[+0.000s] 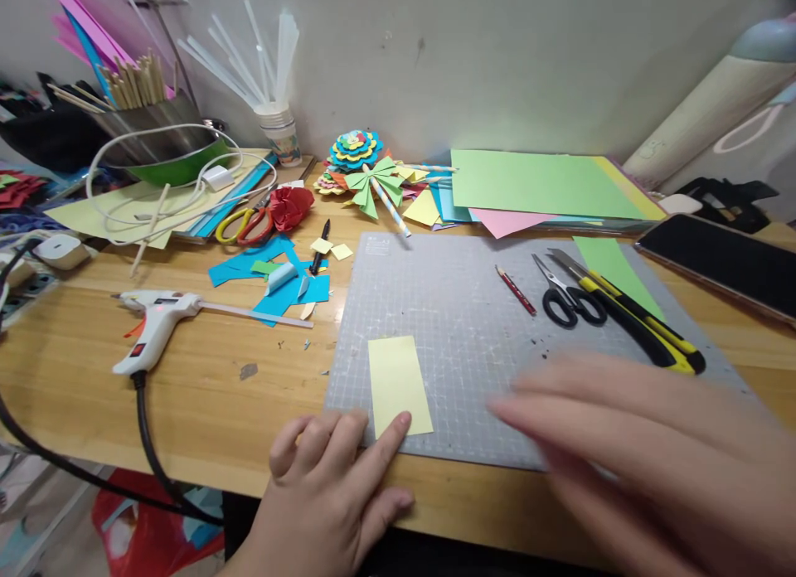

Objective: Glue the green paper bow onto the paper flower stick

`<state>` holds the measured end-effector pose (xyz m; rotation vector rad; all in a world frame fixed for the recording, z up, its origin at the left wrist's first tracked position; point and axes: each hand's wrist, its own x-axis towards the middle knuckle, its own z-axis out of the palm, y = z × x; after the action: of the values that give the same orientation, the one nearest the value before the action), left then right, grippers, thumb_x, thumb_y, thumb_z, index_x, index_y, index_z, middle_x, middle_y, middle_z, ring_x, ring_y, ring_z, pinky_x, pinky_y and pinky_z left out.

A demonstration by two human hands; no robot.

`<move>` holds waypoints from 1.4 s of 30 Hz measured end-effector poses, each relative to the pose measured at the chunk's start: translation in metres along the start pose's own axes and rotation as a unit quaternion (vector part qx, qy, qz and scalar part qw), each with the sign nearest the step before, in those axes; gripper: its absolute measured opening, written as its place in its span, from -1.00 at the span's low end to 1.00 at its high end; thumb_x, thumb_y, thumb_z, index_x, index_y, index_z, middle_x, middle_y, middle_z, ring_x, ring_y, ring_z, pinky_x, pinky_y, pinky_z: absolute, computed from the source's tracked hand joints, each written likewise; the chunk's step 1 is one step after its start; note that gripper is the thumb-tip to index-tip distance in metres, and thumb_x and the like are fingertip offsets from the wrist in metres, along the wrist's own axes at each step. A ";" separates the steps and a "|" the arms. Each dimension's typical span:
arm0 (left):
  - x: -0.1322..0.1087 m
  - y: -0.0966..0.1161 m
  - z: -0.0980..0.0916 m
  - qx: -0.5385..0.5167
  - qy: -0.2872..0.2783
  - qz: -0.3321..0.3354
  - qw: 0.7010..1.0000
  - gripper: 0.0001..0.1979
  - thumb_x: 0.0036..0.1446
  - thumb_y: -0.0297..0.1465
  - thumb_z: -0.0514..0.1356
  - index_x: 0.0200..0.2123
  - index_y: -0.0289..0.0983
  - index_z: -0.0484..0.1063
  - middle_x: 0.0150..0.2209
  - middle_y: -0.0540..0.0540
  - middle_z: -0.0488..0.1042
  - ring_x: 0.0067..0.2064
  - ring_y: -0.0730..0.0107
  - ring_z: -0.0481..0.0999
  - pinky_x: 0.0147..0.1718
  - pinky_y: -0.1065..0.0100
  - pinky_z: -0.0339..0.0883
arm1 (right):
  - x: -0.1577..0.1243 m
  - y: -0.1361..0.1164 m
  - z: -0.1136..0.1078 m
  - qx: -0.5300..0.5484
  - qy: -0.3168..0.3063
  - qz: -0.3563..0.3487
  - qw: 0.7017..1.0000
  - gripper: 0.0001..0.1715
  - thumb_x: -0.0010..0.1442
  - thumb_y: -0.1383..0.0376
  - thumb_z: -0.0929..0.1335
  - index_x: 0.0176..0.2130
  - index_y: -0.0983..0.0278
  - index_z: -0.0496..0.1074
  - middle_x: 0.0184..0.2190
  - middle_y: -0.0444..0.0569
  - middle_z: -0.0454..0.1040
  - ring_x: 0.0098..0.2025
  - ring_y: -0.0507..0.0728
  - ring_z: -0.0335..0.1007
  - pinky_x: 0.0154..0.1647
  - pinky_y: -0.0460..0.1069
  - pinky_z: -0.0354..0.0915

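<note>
A small yellow paper rectangle [398, 384] lies on the grey cutting mat [460, 312] near its front left corner. My left hand [329, 494] rests at the table's front edge, its forefinger stretched out and pressing the paper's near edge, the other fingers loosely curled. My right hand [628, 453] hovers over the mat's front right part, blurred by motion, fingers stretched out flat and holding nothing. Farther back on the mat lie a red pencil [516, 290], black-handled scissors [567, 295] and a yellow-and-black utility knife [634, 320].
A white glue gun [155, 324] with a black cord lies at left beside blue paper scraps [279, 278]. Paper flowers [357, 158], coloured sheets [535, 183], a phone [721, 262], orange scissors [244, 225] and a cup of glue sticks [279, 129] line the back.
</note>
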<state>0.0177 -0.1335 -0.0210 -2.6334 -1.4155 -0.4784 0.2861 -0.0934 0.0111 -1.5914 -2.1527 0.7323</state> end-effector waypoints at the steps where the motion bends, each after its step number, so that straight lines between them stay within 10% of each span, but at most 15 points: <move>1: -0.001 -0.001 0.001 -0.003 0.015 -0.013 1.000 -0.61 0.19 -0.12 0.09 0.07 -0.02 0.38 -0.25 -0.04 0.44 -0.23 0.27 0.29 -0.13 0.21 -0.02 | 0.015 -0.008 0.001 -0.017 -0.037 -0.074 0.996 -0.58 0.28 0.02 0.15 0.09 -0.14 0.31 0.06 -0.08 0.43 0.12 0.18 0.29 0.02 0.11 0.37; 5: -0.008 -0.008 -0.001 0.001 0.023 -0.050 0.999 -0.63 0.22 -0.10 0.05 0.06 0.03 0.40 -0.28 -0.04 0.44 -0.26 0.26 0.30 -0.17 0.20 0.00 | 0.050 -0.023 0.020 -0.124 -0.172 -0.318 0.924 -0.51 0.36 0.09 0.11 0.22 0.08 0.19 0.27 -0.16 0.16 0.30 0.20 0.03 0.29 0.33 -0.11; 11: -0.023 -0.021 -0.006 0.072 -0.019 -0.031 0.997 -0.51 0.10 -0.23 0.20 0.14 -0.02 0.32 -0.23 -0.11 0.39 -0.28 0.23 0.29 -0.22 0.19 0.04 | 0.048 -0.028 0.055 -0.170 -0.165 -0.307 0.922 -0.36 0.33 -0.04 0.08 0.28 0.14 0.05 0.33 -0.09 -0.02 0.34 0.22 -0.11 0.30 0.34 -0.45; 16: -0.043 -0.014 0.009 0.032 0.063 -0.141 0.987 -0.53 0.14 -0.38 0.16 0.14 -0.03 0.32 -0.23 -0.13 0.33 -0.29 0.25 0.33 -0.26 0.19 0.13 | 0.042 -0.039 0.068 -0.204 -0.117 -0.297 0.926 -0.39 0.35 -0.01 0.06 0.27 0.16 0.08 0.32 -0.06 0.01 0.33 0.22 -0.09 0.25 0.21 -0.76; 42: -0.057 -0.020 0.021 0.068 0.145 -0.078 0.984 -0.48 0.01 -0.39 0.27 0.09 -0.09 0.38 -0.44 -0.03 0.38 -0.46 0.38 0.36 -0.50 0.33 0.19 | 0.042 -0.038 0.069 -0.216 -0.108 -0.323 0.915 -0.44 0.33 -0.04 0.09 0.25 -0.01 0.11 0.31 -0.08 0.05 0.30 0.18 0.02 0.25 0.22 -0.66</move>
<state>-0.0237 -0.1619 -0.0602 -2.2480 -1.5039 -0.7220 0.2051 -0.0754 -0.0220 -0.8575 -2.9180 0.2272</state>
